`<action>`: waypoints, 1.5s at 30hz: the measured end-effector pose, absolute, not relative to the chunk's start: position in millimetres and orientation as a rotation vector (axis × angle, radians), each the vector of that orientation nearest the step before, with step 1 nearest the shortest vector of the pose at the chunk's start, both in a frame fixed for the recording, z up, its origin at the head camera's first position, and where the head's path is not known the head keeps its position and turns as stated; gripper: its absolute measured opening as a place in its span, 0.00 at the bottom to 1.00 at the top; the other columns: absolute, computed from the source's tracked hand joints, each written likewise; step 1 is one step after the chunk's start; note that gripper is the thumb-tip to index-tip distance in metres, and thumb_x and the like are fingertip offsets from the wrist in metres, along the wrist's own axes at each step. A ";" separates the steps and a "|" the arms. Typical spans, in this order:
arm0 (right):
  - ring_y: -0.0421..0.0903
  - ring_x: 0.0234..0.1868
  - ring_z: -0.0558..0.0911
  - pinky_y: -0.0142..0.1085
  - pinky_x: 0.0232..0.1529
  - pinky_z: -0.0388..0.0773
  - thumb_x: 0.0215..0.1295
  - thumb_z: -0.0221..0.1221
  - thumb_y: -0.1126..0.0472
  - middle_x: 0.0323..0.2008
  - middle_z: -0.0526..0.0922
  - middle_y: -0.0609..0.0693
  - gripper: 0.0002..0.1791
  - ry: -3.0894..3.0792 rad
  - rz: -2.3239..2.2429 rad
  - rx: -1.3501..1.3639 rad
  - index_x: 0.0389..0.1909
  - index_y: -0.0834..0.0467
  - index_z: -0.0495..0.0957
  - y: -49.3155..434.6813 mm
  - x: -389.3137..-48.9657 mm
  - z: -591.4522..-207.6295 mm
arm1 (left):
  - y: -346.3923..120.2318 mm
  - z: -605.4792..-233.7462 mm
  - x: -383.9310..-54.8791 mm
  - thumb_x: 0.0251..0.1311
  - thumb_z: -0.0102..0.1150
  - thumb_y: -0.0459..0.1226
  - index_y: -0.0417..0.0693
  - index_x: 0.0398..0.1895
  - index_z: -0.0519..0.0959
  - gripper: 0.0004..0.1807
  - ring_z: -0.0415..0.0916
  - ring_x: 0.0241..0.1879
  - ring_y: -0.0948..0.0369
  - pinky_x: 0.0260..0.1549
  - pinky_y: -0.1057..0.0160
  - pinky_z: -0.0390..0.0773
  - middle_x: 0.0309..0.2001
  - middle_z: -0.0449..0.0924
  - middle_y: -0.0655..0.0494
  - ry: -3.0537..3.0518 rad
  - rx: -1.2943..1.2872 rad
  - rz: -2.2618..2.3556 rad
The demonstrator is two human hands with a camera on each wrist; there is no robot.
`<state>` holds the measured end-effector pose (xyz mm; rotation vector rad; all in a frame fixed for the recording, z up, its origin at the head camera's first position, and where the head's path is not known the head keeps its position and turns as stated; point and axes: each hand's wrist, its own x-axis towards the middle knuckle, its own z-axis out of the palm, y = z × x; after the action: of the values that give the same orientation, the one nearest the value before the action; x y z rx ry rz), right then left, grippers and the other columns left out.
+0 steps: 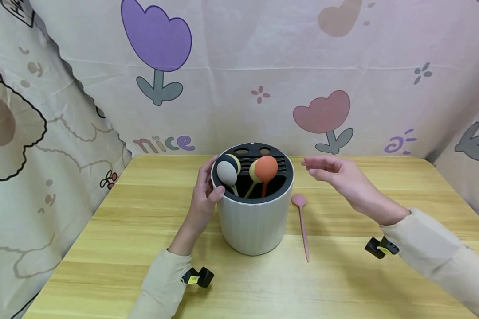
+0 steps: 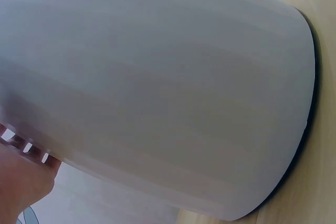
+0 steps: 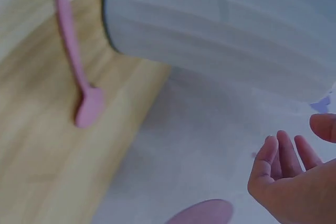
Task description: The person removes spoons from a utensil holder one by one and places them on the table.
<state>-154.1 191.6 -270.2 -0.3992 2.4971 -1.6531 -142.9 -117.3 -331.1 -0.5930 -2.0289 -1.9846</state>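
Observation:
A white ribbed utensil holder [image 1: 252,226] with a black slotted top [image 1: 255,149] stands upright on the table. Several long-handled spoons lean in its front opening: a light grey one [image 1: 226,173], an orange one [image 1: 266,167], and dark and yellow ones partly hidden behind. My left hand [image 1: 204,190] grips the holder's left side, thumb at the rim. To the right of the holder, my right hand [image 1: 343,177] hovers apart from it, fingers slightly bent and holding nothing. Below that hand lies a pink spoon [image 1: 302,226], its bowl toward the back.
The wooden table [image 1: 135,248] runs back to a patterned cloth [image 1: 231,106] hanging behind it. More printed cloth [image 1: 72,177] hangs along the left side. Small black cameras are strapped to both sleeves.

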 end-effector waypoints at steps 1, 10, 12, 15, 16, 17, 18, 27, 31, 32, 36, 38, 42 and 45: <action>0.37 0.53 0.76 0.27 0.53 0.70 0.68 0.56 0.59 0.58 0.77 0.54 0.23 2.500 -1.658 -0.407 0.62 0.64 0.72 191.0 -152.8 -266.9 | -116.8 -330.3 -143.0 0.51 0.48 0.45 0.40 0.72 0.54 0.42 0.64 0.59 0.49 0.59 0.59 0.64 0.67 0.59 0.41 -2.029 -0.592 -1.984; 0.40 0.50 0.79 0.29 0.52 0.73 0.67 0.58 0.60 0.54 0.80 0.53 0.21 2.534 -1.639 -0.500 0.59 0.63 0.75 179.1 -140.1 -243.0 | -116.2 -327.6 -144.3 0.51 0.47 0.45 0.41 0.72 0.54 0.42 0.63 0.60 0.48 0.61 0.51 0.62 0.68 0.58 0.42 -2.035 -0.591 -1.979; 0.41 0.50 0.79 0.30 0.51 0.74 0.66 0.58 0.60 0.53 0.81 0.53 0.20 2.541 -1.647 -0.532 0.58 0.63 0.76 175.2 -138.8 -238.2 | -116.6 -327.8 -144.3 0.51 0.47 0.45 0.41 0.72 0.54 0.42 0.63 0.60 0.48 0.61 0.49 0.62 0.68 0.58 0.42 -2.036 -0.588 -1.979; 0.43 0.49 0.80 0.32 0.50 0.75 0.66 0.58 0.62 0.51 0.82 0.52 0.19 2.548 -1.662 -0.576 0.57 0.63 0.77 169.8 -139.0 -231.7 | -117.1 -328.0 -144.3 0.52 0.47 0.46 0.42 0.72 0.54 0.42 0.63 0.60 0.48 0.61 0.48 0.61 0.68 0.58 0.42 -2.037 -0.589 -1.980; 0.44 0.49 0.80 0.32 0.50 0.75 0.66 0.58 0.62 0.51 0.82 0.52 0.19 2.551 -1.661 -0.585 0.57 0.63 0.77 168.0 -139.6 -229.7 | -117.3 -328.3 -144.5 0.52 0.47 0.46 0.42 0.72 0.54 0.42 0.63 0.60 0.48 0.62 0.48 0.61 0.68 0.58 0.42 -2.036 -0.590 -1.980; 0.43 0.48 0.80 0.32 0.49 0.75 0.66 0.58 0.62 0.51 0.82 0.53 0.19 2.551 -1.657 -0.593 0.57 0.63 0.77 166.2 -140.6 -227.7 | -117.5 -328.6 -144.6 0.52 0.47 0.46 0.42 0.72 0.54 0.42 0.63 0.60 0.48 0.62 0.48 0.61 0.68 0.58 0.42 -2.035 -0.591 -1.982; 0.43 0.48 0.80 0.32 0.49 0.76 0.66 0.58 0.62 0.51 0.82 0.54 0.20 2.547 -1.654 -0.600 0.57 0.64 0.77 164.4 -141.9 -226.0 | -117.8 -328.9 -144.7 0.52 0.47 0.46 0.42 0.72 0.54 0.41 0.63 0.60 0.48 0.62 0.48 0.61 0.68 0.58 0.42 -2.034 -0.591 -1.981; 0.42 0.45 0.80 0.32 0.34 0.76 0.64 0.60 0.62 0.48 0.84 0.52 0.19 2.483 -1.616 -0.605 0.55 0.65 0.78 150.9 -156.3 -217.2 | -118.4 -331.5 -144.0 0.52 0.47 0.46 0.42 0.72 0.54 0.41 0.63 0.60 0.49 0.62 0.50 0.61 0.68 0.59 0.42 -2.030 -0.593 -1.981; 0.42 0.43 0.79 0.32 0.27 0.72 0.63 0.61 0.62 0.45 0.85 0.49 0.19 2.457 -1.603 -0.577 0.54 0.64 0.79 147.1 -157.1 -213.6 | -117.8 -331.8 -144.0 0.52 0.46 0.45 0.42 0.72 0.54 0.41 0.63 0.60 0.49 0.62 0.48 0.60 0.68 0.58 0.43 -2.035 -0.593 -1.985; 0.42 0.42 0.78 0.31 0.26 0.71 0.62 0.61 0.62 0.45 0.85 0.49 0.19 2.449 -1.602 -0.571 0.53 0.64 0.79 146.0 -157.1 -212.9 | -117.7 -331.8 -144.0 0.52 0.46 0.45 0.42 0.72 0.54 0.41 0.63 0.60 0.48 0.62 0.47 0.60 0.68 0.58 0.42 -2.032 -0.594 -1.985; 0.43 0.42 0.77 0.32 0.25 0.70 0.62 0.62 0.62 0.45 0.85 0.50 0.18 2.438 -1.581 -0.568 0.52 0.64 0.80 141.5 -156.7 -212.4 | -117.5 -331.7 -143.7 0.52 0.46 0.45 0.42 0.72 0.54 0.41 0.62 0.61 0.48 0.62 0.45 0.59 0.68 0.58 0.42 -2.032 -0.595 -1.983; 0.43 0.41 0.77 0.32 0.25 0.71 0.61 0.63 0.63 0.44 0.85 0.51 0.17 2.447 -1.553 -0.580 0.51 0.64 0.81 139.3 -156.6 -213.1 | -117.4 -331.8 -143.3 0.52 0.46 0.45 0.42 0.72 0.54 0.41 0.62 0.61 0.48 0.62 0.45 0.59 0.68 0.58 0.42 -2.035 -0.595 -1.982; 0.45 0.40 0.78 0.35 0.26 0.73 0.59 0.64 0.63 0.41 0.86 0.51 0.16 2.476 -1.501 -0.597 0.48 0.63 0.82 135.0 -155.7 -213.4 | -117.2 -331.8 -142.6 0.52 0.46 0.44 0.42 0.72 0.54 0.41 0.63 0.61 0.48 0.62 0.45 0.59 0.68 0.58 0.42 -2.039 -0.594 -1.986; 0.46 0.39 0.79 0.36 0.27 0.73 0.57 0.66 0.62 0.40 0.86 0.51 0.16 2.491 -1.472 -0.591 0.47 0.62 0.83 131.9 -154.7 -211.8 | -117.4 -331.9 -142.4 0.52 0.46 0.44 0.42 0.72 0.54 0.41 0.62 0.61 0.48 0.62 0.45 0.60 0.68 0.58 0.42 -2.034 -0.591 -1.991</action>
<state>-154.7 131.9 -211.8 -0.5911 2.4913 -1.4717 -142.4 -117.4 -331.9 -0.5912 -2.0341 -1.9908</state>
